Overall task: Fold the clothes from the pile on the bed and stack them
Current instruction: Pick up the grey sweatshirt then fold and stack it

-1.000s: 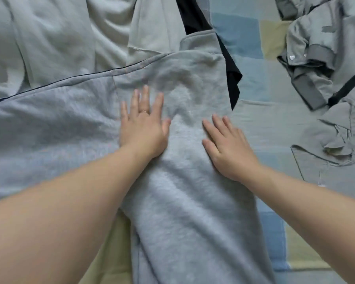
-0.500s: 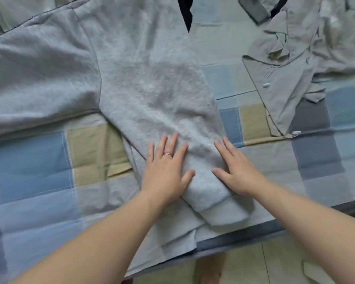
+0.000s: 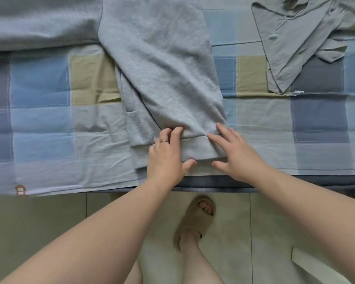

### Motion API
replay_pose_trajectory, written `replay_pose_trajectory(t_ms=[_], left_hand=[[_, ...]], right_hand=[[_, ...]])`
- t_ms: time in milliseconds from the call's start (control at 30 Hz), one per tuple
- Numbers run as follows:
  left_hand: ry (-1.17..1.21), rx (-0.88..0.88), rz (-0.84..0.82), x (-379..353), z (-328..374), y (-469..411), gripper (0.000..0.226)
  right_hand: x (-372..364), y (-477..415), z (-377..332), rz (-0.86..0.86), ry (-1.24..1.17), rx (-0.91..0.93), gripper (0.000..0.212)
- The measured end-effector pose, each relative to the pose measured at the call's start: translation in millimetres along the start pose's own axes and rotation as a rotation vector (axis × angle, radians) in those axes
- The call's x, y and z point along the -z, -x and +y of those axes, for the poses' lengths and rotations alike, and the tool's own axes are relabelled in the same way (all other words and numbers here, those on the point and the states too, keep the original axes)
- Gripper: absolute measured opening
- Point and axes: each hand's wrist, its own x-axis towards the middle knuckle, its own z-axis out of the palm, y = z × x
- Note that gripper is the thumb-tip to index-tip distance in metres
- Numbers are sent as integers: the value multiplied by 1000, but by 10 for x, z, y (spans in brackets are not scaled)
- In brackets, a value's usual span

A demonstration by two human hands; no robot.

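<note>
Checked cotton in blue, grey and tan covers the bed (image 3: 41,119), whose near edge runs straight across in front of the person standing at it. Spread over it, from the far left towards the middle, lies the grey fleece garment (image 3: 164,68); one long part of it comes down towards the near edge, doubled over another layer that peeks out on its left side. At the far right a thinner grey-green garment (image 3: 291,48) lies crumpled, apart from the fleece one, with a thin cord trailing across it. Pale tiled floor (image 3: 39,232) shows below the bed edge.

Both bare arms reach in from the near side. Her left hand (image 3: 166,158) grips the ribbed band (image 3: 197,147) at the end of the long part, fingers bent onto the seam and thumb at the band's near edge. Her right hand (image 3: 238,154) is spread, fingers fairly straight, fingertips touching the band's right end.

One foot in a tan sandal (image 3: 195,218) stands on the tiles. A ring (image 3: 163,141) sits on the left hand. A small brown bear motif (image 3: 20,190) marks the cover's near left edge.
</note>
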Motion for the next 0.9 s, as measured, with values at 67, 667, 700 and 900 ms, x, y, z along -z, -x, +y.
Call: replay_pose_trajectory(t_ms=[67,667,700,900], left_hand=[[-5,49,50,-50,86,-56,80],[207,-167,301,486,171,201,49],[169,-141,299,540,117,209,48],[-228,-110,361,741,-319,204,21]], right_hand=[[-7,-69,-10,49,30,-2,79],[199,-120,-179,323,119,98,24],[249,-97,-205,377,78,121,21],[448,89,-330,537,10,273,19]])
